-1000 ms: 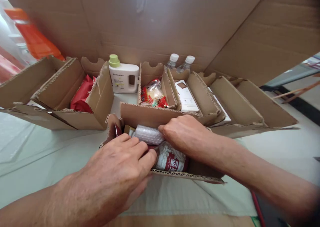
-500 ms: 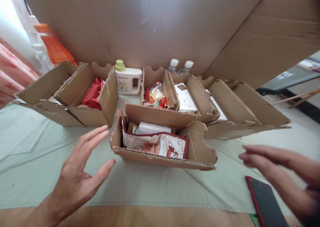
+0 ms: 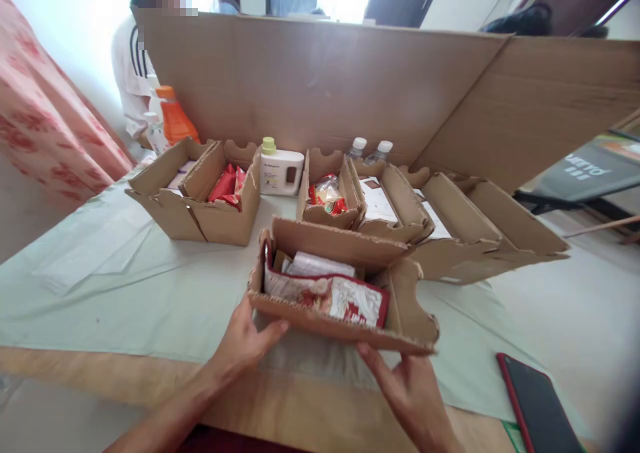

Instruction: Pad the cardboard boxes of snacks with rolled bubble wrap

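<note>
I see my left hand (image 3: 245,346) at the near left corner of the small cardboard box (image 3: 345,326). Its fingers (image 3: 273,332) are spread open and lie flat against the box's front wall, touching it but not wrapped around anything. My right hand (image 3: 410,393) is under the box's near right edge, palm up, and its fingers (image 3: 373,363) are open and press the bottom rim of the front wall. So the box sits between my two hands, resting on the pale green surface (image 3: 125,286). Inside the box, just past my fingers, a red and white packet (image 3: 345,300) stands against the front wall, and a clear wrapped bundle (image 3: 320,265) lies behind it. Farther away from my fingers there is a row of other open boxes (image 3: 200,200), one with red packs in it. A white jug with a green cap (image 3: 280,170) stands between two of them, and two small clear bottles (image 3: 370,150) stand at the back. To the right of my right hand, near the edge, lies a dark phone with a red rim (image 3: 537,403). Far off past my left hand I see an orange bottle (image 3: 175,116) and a person in a white top (image 3: 127,66).
</note>
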{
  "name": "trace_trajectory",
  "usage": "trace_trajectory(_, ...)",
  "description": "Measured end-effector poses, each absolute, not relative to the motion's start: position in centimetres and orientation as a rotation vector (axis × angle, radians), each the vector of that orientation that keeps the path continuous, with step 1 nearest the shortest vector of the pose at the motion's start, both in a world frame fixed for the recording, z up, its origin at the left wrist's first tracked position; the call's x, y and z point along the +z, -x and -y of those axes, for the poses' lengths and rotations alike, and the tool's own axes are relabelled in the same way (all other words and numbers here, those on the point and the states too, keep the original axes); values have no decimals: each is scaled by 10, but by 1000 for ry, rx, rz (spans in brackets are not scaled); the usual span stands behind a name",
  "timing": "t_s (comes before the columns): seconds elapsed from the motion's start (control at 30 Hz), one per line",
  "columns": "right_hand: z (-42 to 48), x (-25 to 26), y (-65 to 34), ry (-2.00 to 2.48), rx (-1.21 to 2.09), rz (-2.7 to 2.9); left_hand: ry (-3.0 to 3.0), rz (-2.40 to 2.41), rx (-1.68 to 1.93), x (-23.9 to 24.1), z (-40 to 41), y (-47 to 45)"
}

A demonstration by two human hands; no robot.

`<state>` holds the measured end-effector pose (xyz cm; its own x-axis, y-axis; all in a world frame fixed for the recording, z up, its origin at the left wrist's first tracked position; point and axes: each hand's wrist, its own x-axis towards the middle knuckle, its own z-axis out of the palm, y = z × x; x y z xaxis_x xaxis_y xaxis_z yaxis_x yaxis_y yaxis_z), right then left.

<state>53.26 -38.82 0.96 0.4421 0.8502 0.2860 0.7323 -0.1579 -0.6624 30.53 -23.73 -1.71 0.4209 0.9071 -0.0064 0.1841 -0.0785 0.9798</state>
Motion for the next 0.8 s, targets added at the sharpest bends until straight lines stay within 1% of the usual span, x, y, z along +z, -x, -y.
trace_trajectory(0.1,389,3,-488,1778,190,1384,-1501,-1261,744,-12,250,-238)
trace_trajectory(0.17,363,9,-463,1672,268,1421,-1477,-1415,791,3,242,-202)
trace_trajectory(0.23,330,22,-455,1569,364,1452,-1496,-1479,860,21,222,-190)
trace_trajectory(0.27,317,29,-457,1536,397,1445,-1512,-1449,921,30,212,-194)
trace_trajectory(0.33,306,42,-469,1534,390,1398,-1523,-1240,1043,40,197,-216)
trace_trajectory(0.43,335,43,-488,1685,229,1329,-1572,-900,1006,38,193,-254)
trace_trajectory(0.5,372,28,-491,1847,123,1282,-1578,-749,919,28,198,-266)
trace_trajectory(0.6,419,-12,-475,2033,93,1145,-1555,-672,796,7,200,-257)
trace_trajectory(0.7,432,-46,-442,2016,194,1119,-1530,-641,755,-5,181,-236)
trace_trajectory(0.8,421,-54,-413,1932,236,1113,-1483,-567,732,-5,153,-225)
